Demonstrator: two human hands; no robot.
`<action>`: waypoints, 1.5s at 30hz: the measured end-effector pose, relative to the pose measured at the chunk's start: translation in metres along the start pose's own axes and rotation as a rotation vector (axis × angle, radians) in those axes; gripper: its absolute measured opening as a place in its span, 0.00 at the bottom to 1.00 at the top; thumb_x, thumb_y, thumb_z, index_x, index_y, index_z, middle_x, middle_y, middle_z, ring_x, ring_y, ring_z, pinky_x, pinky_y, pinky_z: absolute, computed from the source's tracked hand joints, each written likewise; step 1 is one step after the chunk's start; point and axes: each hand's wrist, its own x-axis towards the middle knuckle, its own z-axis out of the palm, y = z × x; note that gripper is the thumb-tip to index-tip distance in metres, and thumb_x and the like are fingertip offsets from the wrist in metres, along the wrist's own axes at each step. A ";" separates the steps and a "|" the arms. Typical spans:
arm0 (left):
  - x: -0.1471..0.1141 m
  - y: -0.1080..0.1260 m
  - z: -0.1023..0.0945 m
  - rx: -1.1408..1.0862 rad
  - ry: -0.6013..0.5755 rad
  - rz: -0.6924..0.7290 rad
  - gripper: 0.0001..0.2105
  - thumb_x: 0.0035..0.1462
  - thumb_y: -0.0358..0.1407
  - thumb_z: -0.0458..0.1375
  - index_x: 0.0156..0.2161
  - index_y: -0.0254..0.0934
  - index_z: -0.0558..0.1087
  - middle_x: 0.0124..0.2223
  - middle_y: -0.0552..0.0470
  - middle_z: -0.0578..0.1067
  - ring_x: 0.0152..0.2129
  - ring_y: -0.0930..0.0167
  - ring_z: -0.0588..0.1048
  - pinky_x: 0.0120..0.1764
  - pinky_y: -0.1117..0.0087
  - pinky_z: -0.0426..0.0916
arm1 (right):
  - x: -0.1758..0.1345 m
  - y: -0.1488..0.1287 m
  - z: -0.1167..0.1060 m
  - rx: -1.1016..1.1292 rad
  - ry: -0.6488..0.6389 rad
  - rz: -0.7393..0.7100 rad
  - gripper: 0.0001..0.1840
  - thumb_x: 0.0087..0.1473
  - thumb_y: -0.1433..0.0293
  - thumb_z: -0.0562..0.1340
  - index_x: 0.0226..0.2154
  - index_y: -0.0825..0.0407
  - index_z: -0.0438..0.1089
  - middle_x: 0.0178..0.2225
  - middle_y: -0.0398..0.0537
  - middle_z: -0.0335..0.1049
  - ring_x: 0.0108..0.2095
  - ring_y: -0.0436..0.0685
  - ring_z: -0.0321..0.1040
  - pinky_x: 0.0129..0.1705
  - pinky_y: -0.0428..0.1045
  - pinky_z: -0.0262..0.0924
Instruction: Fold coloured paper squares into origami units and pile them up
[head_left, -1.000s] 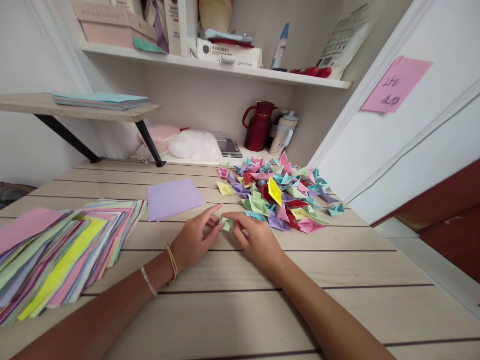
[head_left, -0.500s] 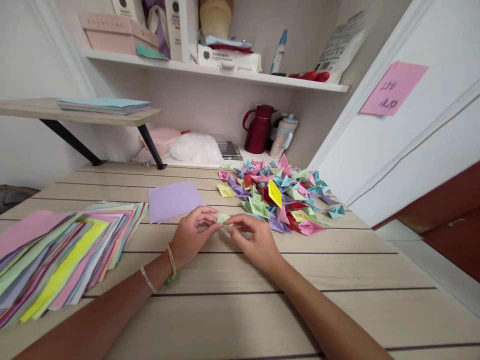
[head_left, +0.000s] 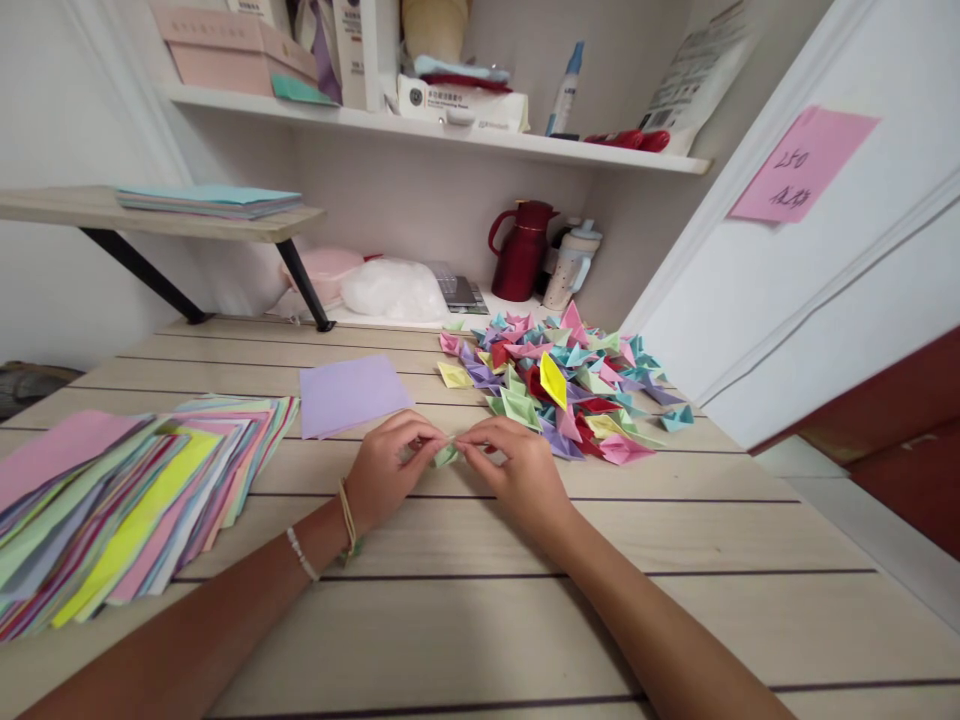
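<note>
In the head view, fingertips hide most of the small green paper (head_left: 445, 459), so its folded shape is hard to make out. It sits at the centre, pinched from its eight o'clock side by the left hand (head_left: 391, 472) and from its three o'clock side by the right hand (head_left: 523, 475). Both forearms run off the bottom edge. At nine o'clock, the coloured paper stack (head_left: 150, 510) is cut off by the frame; its sheets blur past counting. The boats (head_left: 577, 390) at two o'clock overlap, likewise uncountable. Counted: one green paper in hand, two bracelets (head_left: 301, 556) on the left wrist, at least two lilac sheets (head_left: 354, 395) at ten o'clock, one red jug (head_left: 523, 252) at one o'clock.
</note>
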 end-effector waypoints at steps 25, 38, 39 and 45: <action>0.003 -0.009 0.006 -0.595 -0.027 -0.512 0.11 0.42 0.38 0.64 0.24 0.33 0.68 0.19 0.58 0.70 0.16 0.77 0.67 0.20 0.77 0.61 | -0.002 -0.006 0.017 0.370 -0.110 0.236 0.03 0.49 0.72 0.59 0.31 0.52 0.67 0.30 0.46 0.68 0.30 0.51 0.66 0.27 0.44 0.60; 0.008 -0.013 -0.009 -0.109 0.046 -0.149 0.19 0.46 0.40 0.61 0.45 0.38 0.71 0.43 0.47 0.76 0.41 0.64 0.73 0.46 0.62 0.66 | 0.008 0.007 -0.012 0.235 0.175 0.162 0.04 0.50 0.68 0.61 0.30 0.52 0.67 0.28 0.45 0.71 0.29 0.51 0.68 0.33 0.47 0.63; 0.009 -0.017 -0.014 0.071 0.073 -0.077 0.20 0.47 0.41 0.61 0.47 0.39 0.71 0.46 0.46 0.75 0.45 0.62 0.71 0.51 0.60 0.62 | 0.010 0.013 -0.023 0.155 0.275 0.158 0.05 0.50 0.67 0.60 0.29 0.52 0.68 0.29 0.46 0.71 0.30 0.52 0.68 0.34 0.47 0.63; 0.010 -0.040 -0.032 0.717 -0.069 -0.193 0.29 0.50 0.46 0.56 0.54 0.30 0.65 0.55 0.35 0.67 0.54 0.53 0.61 0.53 0.55 0.58 | 0.015 0.047 -0.074 -0.235 0.685 0.340 0.13 0.51 0.60 0.58 0.34 0.51 0.70 0.32 0.47 0.73 0.25 0.53 0.66 0.31 0.50 0.59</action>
